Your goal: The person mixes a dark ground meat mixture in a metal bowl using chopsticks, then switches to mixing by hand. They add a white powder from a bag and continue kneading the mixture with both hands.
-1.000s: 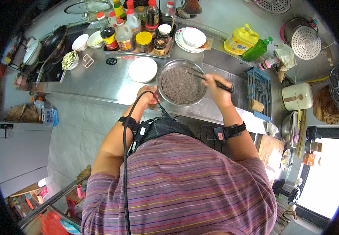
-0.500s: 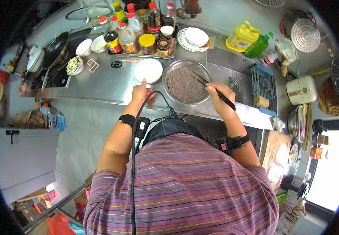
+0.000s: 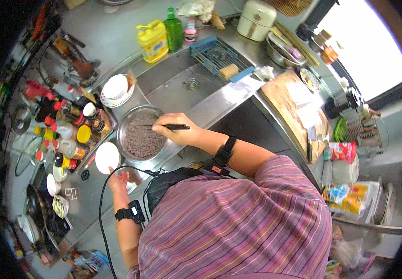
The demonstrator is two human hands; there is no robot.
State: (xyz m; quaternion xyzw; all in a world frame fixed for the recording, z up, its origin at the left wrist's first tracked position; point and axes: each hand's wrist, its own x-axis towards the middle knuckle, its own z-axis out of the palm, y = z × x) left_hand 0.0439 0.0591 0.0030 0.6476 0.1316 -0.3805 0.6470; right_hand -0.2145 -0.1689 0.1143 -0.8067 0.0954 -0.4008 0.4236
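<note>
My right hand point(image 3: 178, 129) is closed round a pair of black chopsticks point(image 3: 175, 126). Their far ends reach into a steel mixing bowl point(image 3: 123, 122) on the counter, which holds a crumbly grey-brown mass like minced meat point(image 3: 140, 139). Just left of that bowl, a round white dish point(image 3: 108, 158) sits near the counter's front edge. My left hand point(image 3: 118, 179) grips the dish's near rim, thumb on it, with the other fingers curled beside and partly out of sight.
Sauce bottles and jars point(image 3: 73, 135) crowd a tray at left. Stacked white bowls point(image 3: 115, 87) stand behind the mixing bowl. A sink point(image 3: 168, 88) with a blue rack point(image 3: 217, 56) lies beyond. A knife point(image 3: 309, 146) rests on a cutting board point(image 3: 280, 93). A black cable point(image 3: 102, 218) loops past my left arm.
The view has swung to the right, bringing the cutting board fully in. My right hand still holds the chopsticks in the mixing bowl, and my left hand stays at the dish.
</note>
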